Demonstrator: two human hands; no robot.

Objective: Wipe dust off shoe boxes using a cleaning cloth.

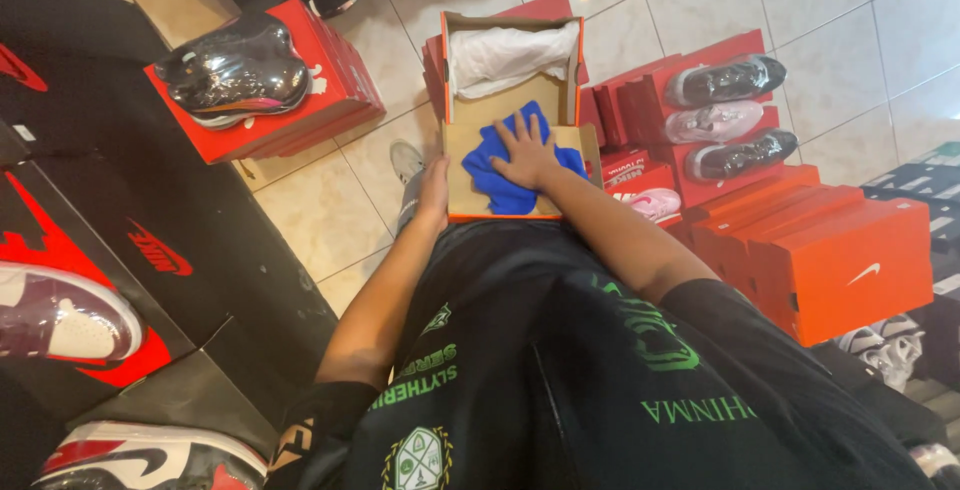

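1. The right hand (527, 153) is laid flat, fingers spread, on a blue cloth (497, 178); the cloth is pressed against the inner face of the box's lid.
2. The left hand (434, 190) is set against the left outer edge of the open shoe box (512, 100); its fingers are hidden behind the edge, so it cannot be told whether they are curled or straight.
3. The open shoe box is orange outside and plain brown cardboard inside. The cloth lies on the near half, by the near edge; crumpled white tissue paper (505, 55) fills the far end. No shoe is seen in it.
4. Red boxes (640, 165) are stacked just beside the open box's right edge; three wrapped shoes (725, 115), two dark and one pale pink, lie on the upper ones.
5. A stack of closed orange boxes (830, 250), one bearing a white curved mark on its side, stands near the right edge of the tiled floor (310, 215).
6. A red box (300, 100) at the far left of the floor carries a dark glossy wrapped shoe (235, 70).
7. Black boxes with red marks (150, 240) line the left edge, with a maroon-and-white shoe (60, 315) on one.
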